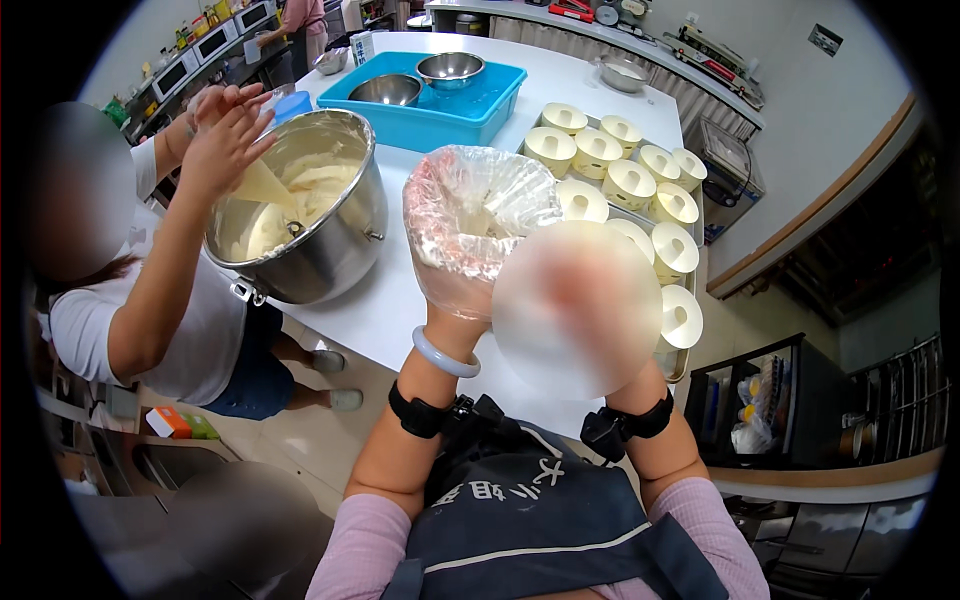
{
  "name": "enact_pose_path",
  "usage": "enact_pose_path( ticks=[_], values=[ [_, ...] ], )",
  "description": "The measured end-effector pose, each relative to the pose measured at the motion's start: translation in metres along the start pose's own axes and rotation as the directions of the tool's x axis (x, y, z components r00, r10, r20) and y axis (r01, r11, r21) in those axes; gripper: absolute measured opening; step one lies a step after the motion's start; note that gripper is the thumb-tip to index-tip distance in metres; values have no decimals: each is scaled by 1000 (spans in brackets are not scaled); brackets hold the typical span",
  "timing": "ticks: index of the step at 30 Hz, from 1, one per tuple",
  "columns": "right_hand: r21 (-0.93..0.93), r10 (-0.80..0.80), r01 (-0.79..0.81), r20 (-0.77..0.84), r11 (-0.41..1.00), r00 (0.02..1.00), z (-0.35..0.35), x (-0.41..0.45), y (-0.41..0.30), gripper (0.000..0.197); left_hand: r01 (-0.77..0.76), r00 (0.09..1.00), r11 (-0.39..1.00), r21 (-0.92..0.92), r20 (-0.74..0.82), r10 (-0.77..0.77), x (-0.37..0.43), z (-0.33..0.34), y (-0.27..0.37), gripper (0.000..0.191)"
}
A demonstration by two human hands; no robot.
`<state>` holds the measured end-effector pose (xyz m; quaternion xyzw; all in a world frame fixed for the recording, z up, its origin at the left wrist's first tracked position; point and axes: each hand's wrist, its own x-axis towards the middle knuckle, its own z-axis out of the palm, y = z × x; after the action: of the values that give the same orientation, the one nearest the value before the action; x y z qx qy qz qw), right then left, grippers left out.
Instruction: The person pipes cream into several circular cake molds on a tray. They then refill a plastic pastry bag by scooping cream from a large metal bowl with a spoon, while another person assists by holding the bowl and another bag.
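Observation:
My left hand [450, 296] is wrapped in a clear plastic bag [484, 187]. The bag's mouth gapes upward, its rim folded outward over the fingers, with pale smears inside. Close against it on the right is my right hand [592, 307], largely lost in a blurred patch, so its fingers and anything in them are hidden. To the left, a steel mixing bowl [345, 240] tilts towards another person and holds pale, creamy batter [322, 187]. That person's hands [229, 131] are raised over the bowl, above a pale flexible piece [262, 184] dipping into the batter.
Paper tube cake moulds [628, 184] crowd metal trays [679, 367] at the right of the white table [337, 322]. A blue plastic tub [420, 127] with two steel bowls [450, 69] stands behind, near a milk carton [363, 49]. A black shelf unit [817, 405] is at right.

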<state>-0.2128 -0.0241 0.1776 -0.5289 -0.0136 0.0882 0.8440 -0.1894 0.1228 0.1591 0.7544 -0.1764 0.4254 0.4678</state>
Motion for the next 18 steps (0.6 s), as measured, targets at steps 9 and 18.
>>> enact_pose_path(
  ticks=[9, 18],
  values=[
    [79, 23, -22, -18, 997, 1000, 4, -1, 3, 17, 55, 978, 960, -274, -178, -107, -1, 0, -10, 95],
    [131, 95, -88, -49, 988, 994, -3, 14, 0, 21, 146, 958, 888, -437, -162, -237, -10, -7, -17, 91]
  ],
)
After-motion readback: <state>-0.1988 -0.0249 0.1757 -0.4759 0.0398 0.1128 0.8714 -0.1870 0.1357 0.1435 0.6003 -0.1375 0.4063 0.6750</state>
